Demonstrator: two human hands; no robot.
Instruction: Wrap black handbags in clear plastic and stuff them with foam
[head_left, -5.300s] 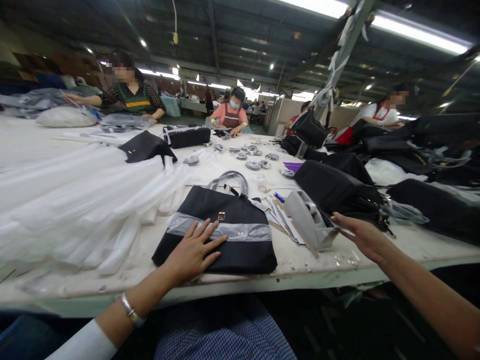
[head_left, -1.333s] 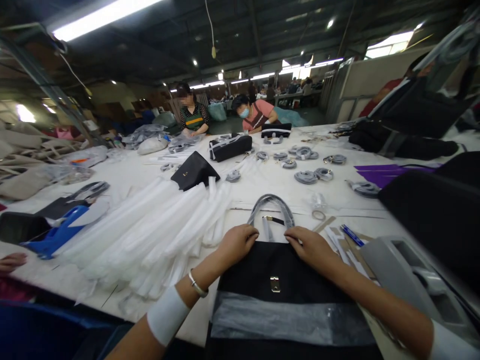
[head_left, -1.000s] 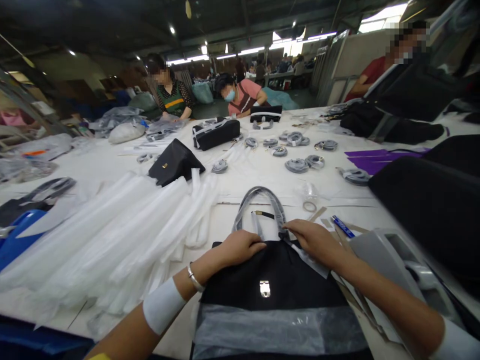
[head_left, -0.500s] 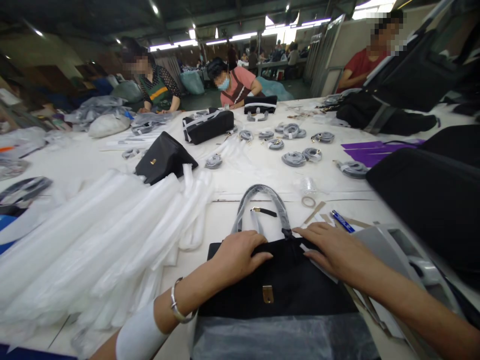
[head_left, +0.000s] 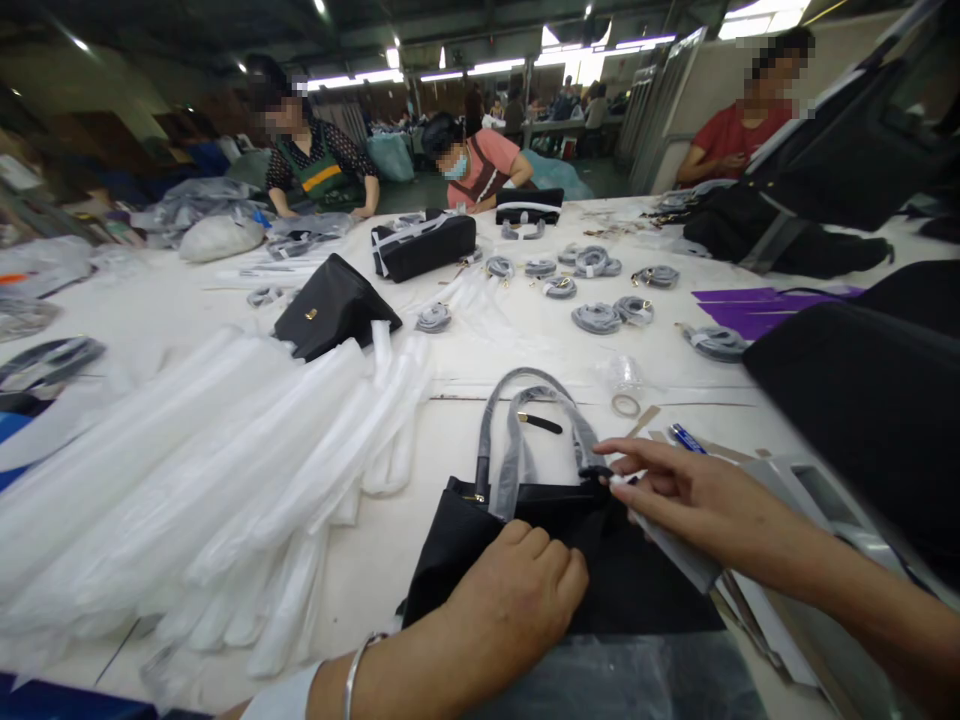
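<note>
A black handbag (head_left: 645, 595) lies on the white table (head_left: 382, 575) right in front of the worker, its top edge pointing away and its two plastic-wrapped handles (head_left: 514, 450) standing up in arches. The left hand (head_left: 521, 580) is laid over the handbag's upper front, its grip curled closed, apparently around the front edge. The right hand (head_left: 694, 500) is at the handbag's top right corner, thumb against a pale strip (head_left: 679, 555); from where I stand I can't tell whether that grip pinches it or merely touches.

I'd judge the step in hand to be working at the handbag's mouth and handle base. The next move seems to call for a steady left hand while the right handles that corner delicately, keeping the pale strip clear of the handles.

Some of this is hard to make out. The left fingertips are tucked out of sight, and that hand covers much of the front panel. The handbag's bottom runs out of view, and its inside is too dark to read. To its right, the right forearm hides part of a grey plastic holder (head_left: 799, 480).
</note>
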